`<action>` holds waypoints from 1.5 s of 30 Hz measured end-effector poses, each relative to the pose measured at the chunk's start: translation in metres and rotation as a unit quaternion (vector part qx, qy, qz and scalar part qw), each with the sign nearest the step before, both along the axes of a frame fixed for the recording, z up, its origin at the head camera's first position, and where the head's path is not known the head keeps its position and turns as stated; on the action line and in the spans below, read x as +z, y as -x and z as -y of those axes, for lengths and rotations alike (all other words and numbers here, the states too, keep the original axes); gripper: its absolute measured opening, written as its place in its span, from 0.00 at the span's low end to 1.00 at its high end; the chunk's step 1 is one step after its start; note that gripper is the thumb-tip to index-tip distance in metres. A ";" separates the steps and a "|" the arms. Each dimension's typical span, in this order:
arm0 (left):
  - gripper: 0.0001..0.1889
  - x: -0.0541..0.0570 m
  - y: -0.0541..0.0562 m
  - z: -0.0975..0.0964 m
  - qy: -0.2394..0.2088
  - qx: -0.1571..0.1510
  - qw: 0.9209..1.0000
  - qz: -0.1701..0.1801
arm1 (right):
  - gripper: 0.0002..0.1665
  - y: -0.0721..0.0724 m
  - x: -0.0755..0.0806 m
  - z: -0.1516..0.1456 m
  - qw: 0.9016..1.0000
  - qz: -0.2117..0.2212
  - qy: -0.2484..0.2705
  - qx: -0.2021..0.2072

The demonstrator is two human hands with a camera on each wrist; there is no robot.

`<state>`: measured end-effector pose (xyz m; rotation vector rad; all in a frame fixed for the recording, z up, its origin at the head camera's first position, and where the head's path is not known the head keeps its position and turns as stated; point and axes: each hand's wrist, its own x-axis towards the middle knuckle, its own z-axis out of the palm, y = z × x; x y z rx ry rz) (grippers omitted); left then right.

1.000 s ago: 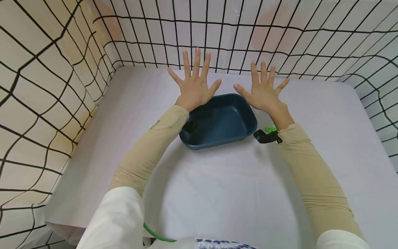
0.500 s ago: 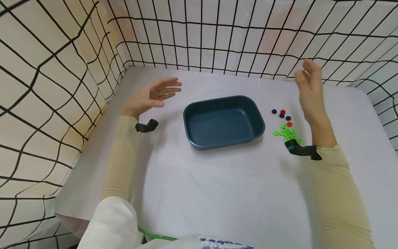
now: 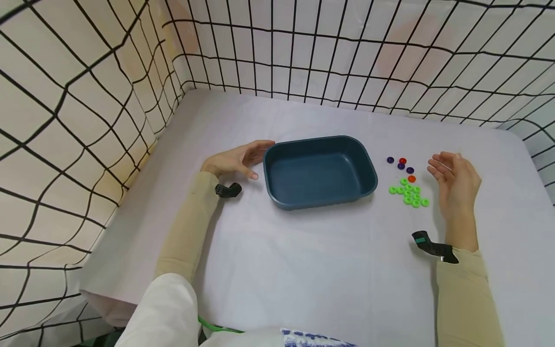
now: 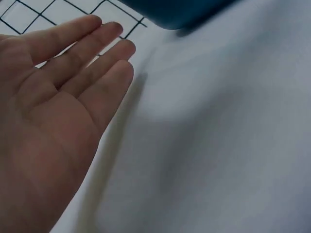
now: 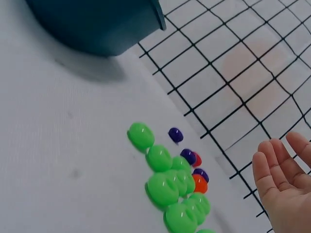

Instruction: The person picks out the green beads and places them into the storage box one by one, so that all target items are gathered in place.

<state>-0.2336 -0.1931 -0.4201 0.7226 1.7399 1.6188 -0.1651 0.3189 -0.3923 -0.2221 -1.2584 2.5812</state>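
Note:
A dark blue rectangular bin (image 3: 321, 173) stands on the white-covered table with nothing in it. My left hand (image 3: 236, 159) is at the bin's left side, fingers loosely bent and thumb apart. Its fingertips reach the far left corner of the rim in the head view; whether they touch it I cannot tell. The left wrist view shows the palm and fingers (image 4: 92, 58) holding nothing. Right of the bin lies a group of small ring-shaped beads: several green beads (image 3: 408, 190), a few purple beads (image 3: 401, 166) and some red-orange beads (image 3: 411, 179). My right hand (image 3: 457, 183) hovers right of them, relaxed and holding nothing.
A black wire grid (image 3: 303, 53) stands along the table's far edge, and more grid (image 3: 86, 120) rises on the left. Black wrist cameras (image 3: 228, 190) sit on both forearms. A green cord (image 3: 217, 327) shows at the near edge.
Both hands were spread above the bin, then moved apart, uncovering the beads. Since then the left hand has come right to the bin's side, and the right hand has come lower and nearer.

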 end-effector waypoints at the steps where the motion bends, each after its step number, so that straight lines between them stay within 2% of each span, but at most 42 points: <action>1: 0.53 -0.002 0.000 -0.002 -0.004 -0.004 1.000 0.007 | 0.18 -0.002 -0.003 -0.002 1.000 0.004 0.003 0.000; 6: 0.54 -0.008 -0.005 -0.008 -0.015 -0.009 1.000 0.014 | 0.18 -0.011 -0.011 -0.006 1.000 0.009 0.015 0.011; 13: 0.56 -0.007 -0.012 -0.014 -0.039 -0.005 0.999 0.011 | 0.17 -0.016 -0.008 -0.006 1.000 0.010 0.022 0.019; 18: 0.55 -0.006 -0.015 -0.011 -0.066 0.017 0.998 0.008 | 0.16 -0.017 -0.005 -0.002 1.000 0.002 0.026 0.017; 23: 0.52 -0.006 -0.025 0.001 -0.067 0.044 0.997 0.012 | 0.14 -0.020 -0.010 0.005 1.000 0.008 0.026 0.016; 31: 0.46 0.000 -0.037 0.016 -0.064 0.068 0.995 0.034 | 0.11 -0.021 -0.014 0.012 0.998 0.057 -0.031 -0.007; 33: 0.46 0.000 -0.038 0.017 -0.066 0.069 0.995 0.036 | 0.11 -0.020 -0.016 0.012 0.994 0.085 -0.073 -0.018; 36: 0.47 0.000 -0.040 0.017 -0.068 0.068 0.995 0.038 | 0.10 -0.021 -0.018 0.011 0.977 0.134 -0.163 -0.019; 40: 0.48 -0.001 -0.040 0.018 -0.071 0.068 0.994 0.045 | 0.09 -0.024 -0.018 0.009 0.937 0.172 -0.305 0.005; 42: 0.48 0.000 -0.040 0.018 -0.072 0.068 0.994 0.048 | 0.06 -0.027 -0.017 0.007 0.908 0.178 -0.379 0.027; 45: 0.48 0.000 -0.040 0.017 -0.069 0.068 0.994 0.050 | 0.04 -0.031 -0.015 0.000 0.855 0.179 -0.482 0.068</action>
